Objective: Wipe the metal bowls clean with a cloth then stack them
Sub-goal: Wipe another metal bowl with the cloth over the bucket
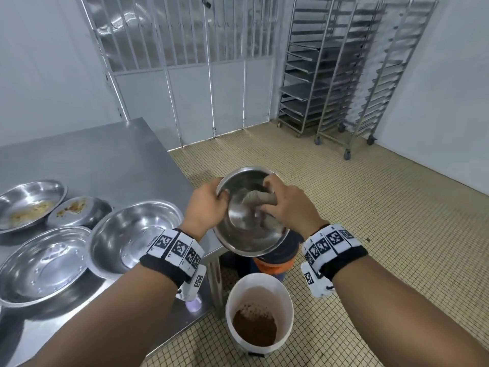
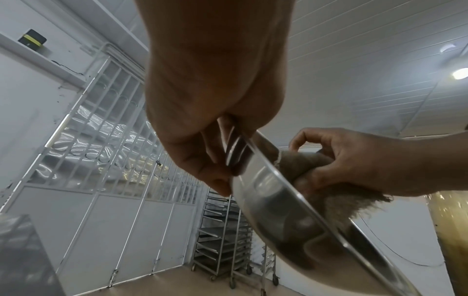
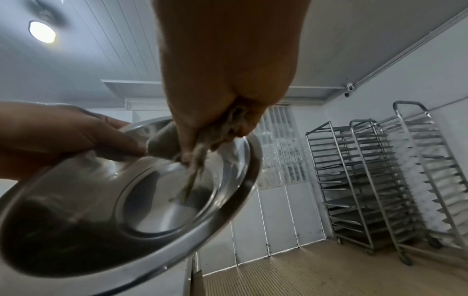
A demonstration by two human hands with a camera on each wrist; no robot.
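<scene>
While the left hand (image 1: 207, 205) grips the rim of a metal bowl (image 1: 246, 234) near the middle of the frame, thumb inside and fingers curled behind, the right hand (image 1: 288, 205) is closed around a bunched grey cloth (image 1: 258, 198) and presses it against the inner wall. This bowl is tilted and held in the air, beyond the bench (image 1: 105, 157) corner and above a white bucket (image 1: 238, 292) with brown residue at the lower middle. Its inside looks mostly shiny, so I judge the wiping of it is nearly finished.

At the left of the frame, four more bowls lie on the bench. Two nearer ones (image 1: 135, 234) (image 1: 45, 263) look clean and overlap only at the rims. Two farther ones (image 1: 31, 202) (image 1: 79, 210) still carry brown and yellow food remains. So I think about half the work is left: these two need wiping, and no real stack is made yet.
</scene>
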